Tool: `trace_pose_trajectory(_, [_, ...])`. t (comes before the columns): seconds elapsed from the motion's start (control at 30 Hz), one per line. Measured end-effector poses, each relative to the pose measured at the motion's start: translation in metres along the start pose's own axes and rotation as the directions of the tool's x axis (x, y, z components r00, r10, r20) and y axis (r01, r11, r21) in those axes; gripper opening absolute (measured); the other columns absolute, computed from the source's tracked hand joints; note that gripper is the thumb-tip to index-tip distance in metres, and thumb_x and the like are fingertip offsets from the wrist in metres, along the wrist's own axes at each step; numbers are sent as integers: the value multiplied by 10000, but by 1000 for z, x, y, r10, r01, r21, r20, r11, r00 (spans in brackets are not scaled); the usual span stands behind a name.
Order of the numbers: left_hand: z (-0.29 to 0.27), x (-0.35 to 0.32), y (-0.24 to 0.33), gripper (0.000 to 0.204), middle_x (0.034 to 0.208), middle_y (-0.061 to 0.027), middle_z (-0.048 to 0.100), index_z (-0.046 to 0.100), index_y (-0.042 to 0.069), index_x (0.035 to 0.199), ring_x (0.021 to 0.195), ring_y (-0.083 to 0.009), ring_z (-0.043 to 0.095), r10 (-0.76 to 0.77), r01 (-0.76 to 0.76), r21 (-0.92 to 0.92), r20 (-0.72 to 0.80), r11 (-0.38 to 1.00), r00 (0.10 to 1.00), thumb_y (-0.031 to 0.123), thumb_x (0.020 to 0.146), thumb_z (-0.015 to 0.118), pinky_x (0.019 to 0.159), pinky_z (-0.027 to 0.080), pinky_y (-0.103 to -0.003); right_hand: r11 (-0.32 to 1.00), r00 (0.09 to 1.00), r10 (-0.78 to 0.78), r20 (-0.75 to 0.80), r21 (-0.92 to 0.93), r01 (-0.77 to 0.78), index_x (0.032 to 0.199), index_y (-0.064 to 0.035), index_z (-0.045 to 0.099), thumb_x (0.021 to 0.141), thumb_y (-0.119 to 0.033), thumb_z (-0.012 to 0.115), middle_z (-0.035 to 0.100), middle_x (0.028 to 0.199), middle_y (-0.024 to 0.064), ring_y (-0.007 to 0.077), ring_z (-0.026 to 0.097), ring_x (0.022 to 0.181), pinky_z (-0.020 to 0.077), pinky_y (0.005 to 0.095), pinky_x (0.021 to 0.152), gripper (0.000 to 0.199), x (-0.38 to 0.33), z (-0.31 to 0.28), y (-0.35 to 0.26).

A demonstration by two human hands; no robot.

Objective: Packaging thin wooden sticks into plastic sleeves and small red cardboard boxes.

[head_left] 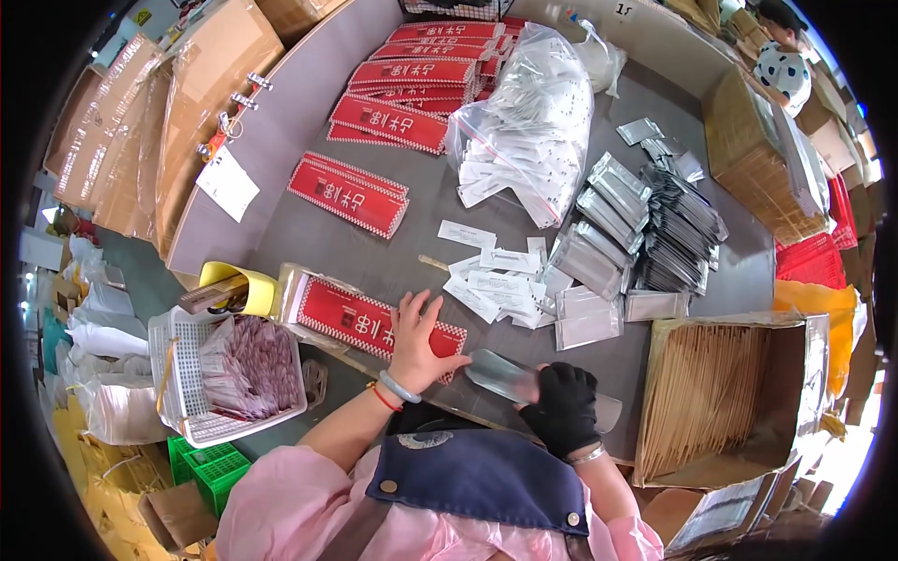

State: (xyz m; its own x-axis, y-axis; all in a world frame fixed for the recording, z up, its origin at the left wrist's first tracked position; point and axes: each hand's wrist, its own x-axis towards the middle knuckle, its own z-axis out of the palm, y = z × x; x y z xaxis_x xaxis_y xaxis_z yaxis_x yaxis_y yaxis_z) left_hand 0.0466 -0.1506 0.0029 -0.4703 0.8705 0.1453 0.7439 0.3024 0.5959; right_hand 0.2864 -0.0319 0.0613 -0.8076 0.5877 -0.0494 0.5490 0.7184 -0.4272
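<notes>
On the left, the white basket (173, 341) and the yellow tub (259, 294) stand beside the table edge. To the right of them lies the red pack (341, 316) on the table (309, 252), close to the person; its long axis goes from upper left down to lower right. The left hand (416, 341) is over its right end, with fingers spread and pointing away from the body, the thumb stretched to the right. It seems to rest there and not to grip.

Next comes the clear pouch (500, 376), which lies between the two hands and slants in almost the same direction as the pack. This is the relation that matters most: the near end of the pouch is at the left thumb tip, just beside the right end of the pack. The right hand (566, 407), in a black glove, is over the other part of the pouch, its fingers bent and toward the left. They are blurred, so I cannot tell if they are clamped on it. The hands are apart from each other
</notes>
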Motion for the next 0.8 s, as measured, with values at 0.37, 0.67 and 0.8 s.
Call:
trace_pose_trajectory(0.37, [-9,59,-2,626,1291,-119,489,564,69,1222,1202,-341,451,313,-320,75,89,945,946,197,669,827,1001,331,-509,985,968,-35,-248,155,76,1197,-87,571,697,-338,806,596,1117,110,316,557,1035,416,457,901,607,13,19,4])
trace_pose_trajectory(0.67, [18,96,45,182,816,-21,636,682,113,865,869,-227,590,404,-399,-117,22,909,914,111,706,769,817,416,-402,663,416,671,-614,246,-707,1037,8,636,828,-139,696,648,1014,136,291,621,969,489,369,876,262,-156,-32,162])
trace_pose_trajectory(0.8, [87,83,114,241,868,-69,593,629,90,882,874,-266,565,439,-422,-180,66,889,896,153,705,780,790,428,-407,591,564,715,-414,-75,-803,974,15,637,843,-195,648,661,975,198,363,632,923,500,409,824,248,-160,-29,176])
